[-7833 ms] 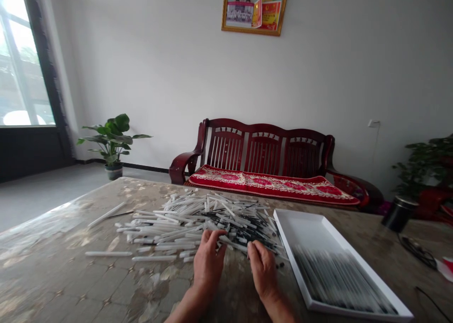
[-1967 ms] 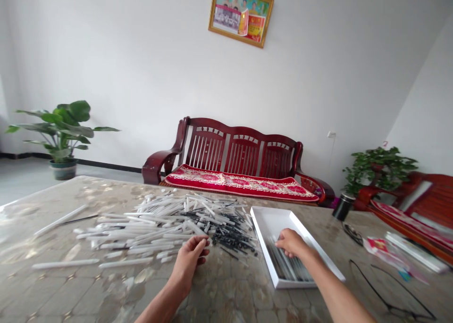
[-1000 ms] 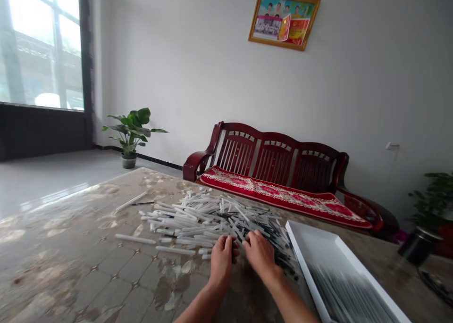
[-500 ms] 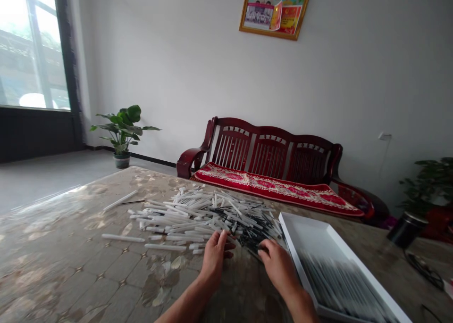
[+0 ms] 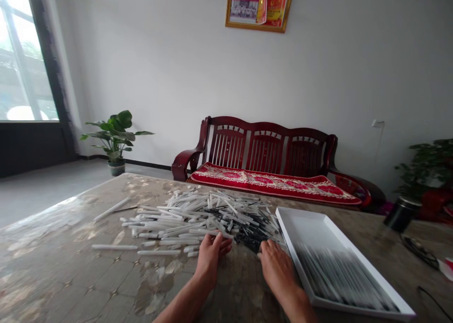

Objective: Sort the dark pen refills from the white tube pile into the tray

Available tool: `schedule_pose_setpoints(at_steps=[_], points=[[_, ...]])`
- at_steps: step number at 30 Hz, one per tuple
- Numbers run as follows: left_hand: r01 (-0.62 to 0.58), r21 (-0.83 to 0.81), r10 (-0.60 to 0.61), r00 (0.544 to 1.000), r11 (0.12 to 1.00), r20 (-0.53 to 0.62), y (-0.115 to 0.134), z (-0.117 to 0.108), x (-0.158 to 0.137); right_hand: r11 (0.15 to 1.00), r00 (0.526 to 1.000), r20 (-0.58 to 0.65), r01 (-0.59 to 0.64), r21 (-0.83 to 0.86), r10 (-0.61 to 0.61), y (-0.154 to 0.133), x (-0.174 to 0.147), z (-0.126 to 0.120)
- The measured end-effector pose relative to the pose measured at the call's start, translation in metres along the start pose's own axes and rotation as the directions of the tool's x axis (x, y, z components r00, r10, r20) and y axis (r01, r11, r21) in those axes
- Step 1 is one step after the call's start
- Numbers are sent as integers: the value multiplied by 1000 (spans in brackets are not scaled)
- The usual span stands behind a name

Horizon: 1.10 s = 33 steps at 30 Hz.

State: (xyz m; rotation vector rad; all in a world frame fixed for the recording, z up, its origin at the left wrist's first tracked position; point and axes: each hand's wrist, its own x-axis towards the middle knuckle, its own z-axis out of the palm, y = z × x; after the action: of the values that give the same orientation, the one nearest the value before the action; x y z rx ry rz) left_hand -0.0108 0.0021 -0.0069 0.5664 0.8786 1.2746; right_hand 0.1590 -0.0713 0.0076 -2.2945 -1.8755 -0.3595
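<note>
A loose heap of slim white pen-like barrels (image 5: 187, 202), mixed with black pieces (image 5: 249, 233), is spread over the table. At the heap's near edge is my left hand (image 5: 208, 257), thumb and fingers closed around one white pen barrel (image 5: 224, 236) that points to the right. My right hand (image 5: 278, 266) is beside the black pieces, palm down with its fingers curled in; what its fingertips pinch is hidden. Just right of that hand sits a shallow white box (image 5: 323, 226), partly filled with a row of slim grey-white pens (image 5: 339, 276), blurred.
Single barrels lie apart at the left on the patterned tabletop (image 5: 71, 247). A black cylinder (image 5: 402, 214) and a dark cable (image 5: 419, 252) are at the right. Behind the table stands a red wooden bench (image 5: 265, 148); a potted plant (image 5: 116, 136) is at the left.
The camera view has shifted slightly. My left hand now has a white barrel between thumb and fingers. My right hand has turned flatter, still beside the black pieces.
</note>
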Motion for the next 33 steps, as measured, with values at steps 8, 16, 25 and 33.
schedule_pose_setpoints(at_steps=[8, 16, 25, 33], points=[[41, -127, -46, 998, 991, -39, 4, 2, -3, 987, 975, -203, 117, 113, -92, -4, 3, 13], [66, -120, -68, 998, 991, -10, 2, 5, -4, 971, 957, -256, 178, 161, -133, -9, 2, 15], [33, -13, -31, 990, 999, 138, -7, 4, -15, 969, 929, -330, 215, 122, -164, -15, 2, 15], [92, -114, -92, 996, 989, 1, -3, 9, -14, 928, 872, -488, 218, 301, -46, -11, 2, 15]])
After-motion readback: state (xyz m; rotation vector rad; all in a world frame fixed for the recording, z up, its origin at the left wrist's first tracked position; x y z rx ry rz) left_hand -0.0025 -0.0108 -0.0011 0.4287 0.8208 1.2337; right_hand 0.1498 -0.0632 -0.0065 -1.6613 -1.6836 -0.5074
